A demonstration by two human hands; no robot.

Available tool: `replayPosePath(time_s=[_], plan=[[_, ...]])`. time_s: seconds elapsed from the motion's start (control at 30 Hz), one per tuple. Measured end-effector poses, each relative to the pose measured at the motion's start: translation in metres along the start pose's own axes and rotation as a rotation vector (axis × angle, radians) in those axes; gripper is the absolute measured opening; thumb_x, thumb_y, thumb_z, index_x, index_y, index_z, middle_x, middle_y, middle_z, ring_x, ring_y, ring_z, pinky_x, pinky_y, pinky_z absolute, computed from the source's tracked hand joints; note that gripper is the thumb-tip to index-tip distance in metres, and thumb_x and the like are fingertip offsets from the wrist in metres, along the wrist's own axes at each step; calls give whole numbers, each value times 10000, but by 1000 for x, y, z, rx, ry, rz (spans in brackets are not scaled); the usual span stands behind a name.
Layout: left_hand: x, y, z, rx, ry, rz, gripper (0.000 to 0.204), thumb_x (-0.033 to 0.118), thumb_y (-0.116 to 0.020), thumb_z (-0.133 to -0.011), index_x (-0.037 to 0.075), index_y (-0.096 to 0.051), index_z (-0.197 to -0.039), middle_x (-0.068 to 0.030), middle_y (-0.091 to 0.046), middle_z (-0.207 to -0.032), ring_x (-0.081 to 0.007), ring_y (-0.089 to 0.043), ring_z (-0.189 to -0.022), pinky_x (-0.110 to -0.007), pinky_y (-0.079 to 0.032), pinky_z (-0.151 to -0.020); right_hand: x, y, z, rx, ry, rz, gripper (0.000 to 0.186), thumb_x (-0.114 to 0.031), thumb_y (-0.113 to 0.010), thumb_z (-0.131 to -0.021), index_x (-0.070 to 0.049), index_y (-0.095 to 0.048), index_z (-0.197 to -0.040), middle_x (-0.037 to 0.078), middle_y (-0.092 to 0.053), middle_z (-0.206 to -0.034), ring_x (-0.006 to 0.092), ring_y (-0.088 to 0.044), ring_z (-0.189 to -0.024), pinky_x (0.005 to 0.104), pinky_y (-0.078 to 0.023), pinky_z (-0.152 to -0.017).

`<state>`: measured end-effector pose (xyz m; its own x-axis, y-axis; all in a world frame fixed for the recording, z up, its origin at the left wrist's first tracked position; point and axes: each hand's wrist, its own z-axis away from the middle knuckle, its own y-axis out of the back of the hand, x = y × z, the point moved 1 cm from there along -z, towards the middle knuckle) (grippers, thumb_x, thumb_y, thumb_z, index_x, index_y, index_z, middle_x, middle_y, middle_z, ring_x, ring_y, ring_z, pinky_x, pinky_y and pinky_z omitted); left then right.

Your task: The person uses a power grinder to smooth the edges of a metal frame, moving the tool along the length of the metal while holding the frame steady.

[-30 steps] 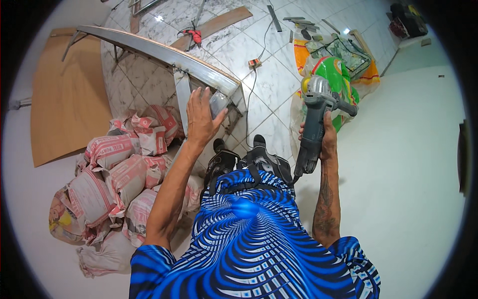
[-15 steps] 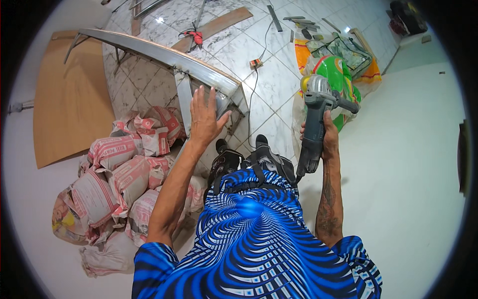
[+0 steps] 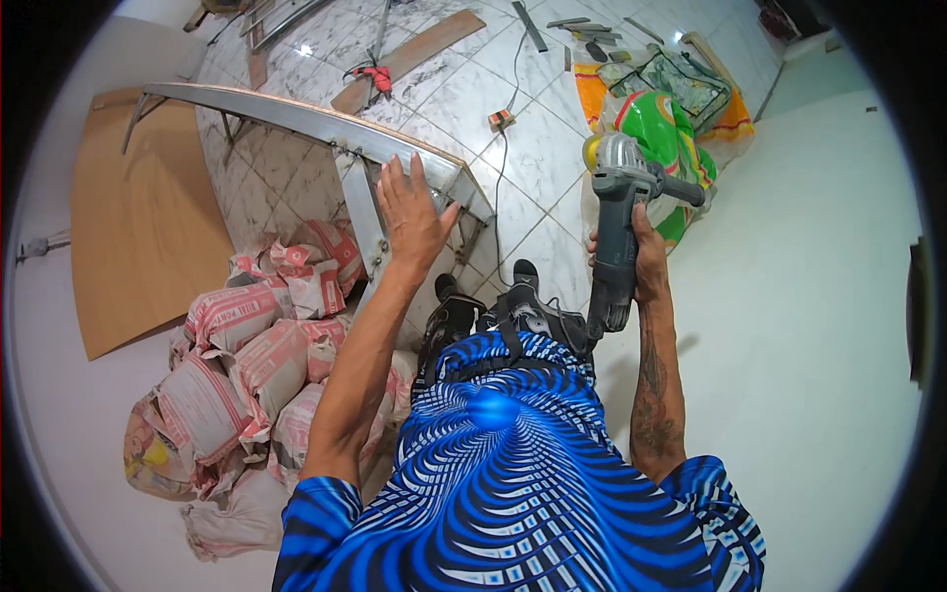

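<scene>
My right hand (image 3: pixel 648 255) is wrapped round the dark body of an angle grinder (image 3: pixel 619 227). The grinder stands roughly upright, with its metal head and yellow disc at the top and a side handle pointing right. My left hand (image 3: pixel 412 217) holds nothing; its fingers are stretched out and the thumb is spread. It is over the near end of a long metal frame (image 3: pixel 326 126), by the corner where a crosspiece (image 3: pixel 361 202) joins. Whether the palm touches the metal I cannot tell.
Torn red-and-white sacks (image 3: pixel 266 360) are heaped at my left, beside a leaning wooden panel (image 3: pixel 148 227). A cable with an orange socket box (image 3: pixel 501 119) crosses the tiled floor. Green and orange plastic bags (image 3: pixel 656 123) lie beyond the grinder, near metal offcuts (image 3: pixel 592 37). A white wall (image 3: pixel 789 326) rises at right.
The view has shifted slightly, so the frame, sacks and floor things sit a little differently. My right hand keeps its hold on the angle grinder; my left hand stays spread by the frame.
</scene>
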<state>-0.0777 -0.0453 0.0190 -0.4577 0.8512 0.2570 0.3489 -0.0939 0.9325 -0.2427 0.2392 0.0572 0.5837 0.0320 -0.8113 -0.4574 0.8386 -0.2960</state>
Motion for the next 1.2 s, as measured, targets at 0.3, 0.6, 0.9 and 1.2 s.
replayPosePath(time_s=[0.3,0.6,0.9,1.2], plan=[[2,11,-10,135,-24,58,739,216,-717,-843,-43,-368,-1441,-287,-334,-1479,-445,-315,-1385,-552,-232,-1158,3,5,2,3,7,-24,731,-662,-481,-947,50,-615,-1043,167,-683,-862,214,-703,-686,331,-613,-582],[-3,22,6,29,-147,-16,649,254,-696,-881,9,-444,-1426,-266,-338,-1509,-478,-265,-1418,-586,-223,-1148,-1,1,5,-5,8,-18,722,-652,-494,-948,51,-600,-1073,163,-678,-875,210,-706,-717,334,-617,-590],[-8,33,31,-70,-258,42,675,286,-692,-889,102,-423,-1481,-212,-327,-1548,-426,-226,-1463,-581,-179,-1165,1,5,4,-21,10,5,723,-661,-489,-945,42,-605,-1063,158,-682,-871,203,-706,-712,324,-614,-593],[-9,10,8,-44,-103,22,791,374,-708,-874,36,-361,-1500,-283,-276,-1546,-486,-213,-1443,-587,-164,-1167,1,4,2,-28,4,8,729,-664,-489,-943,45,-603,-1075,161,-685,-877,204,-710,-722,327,-617,-597]])
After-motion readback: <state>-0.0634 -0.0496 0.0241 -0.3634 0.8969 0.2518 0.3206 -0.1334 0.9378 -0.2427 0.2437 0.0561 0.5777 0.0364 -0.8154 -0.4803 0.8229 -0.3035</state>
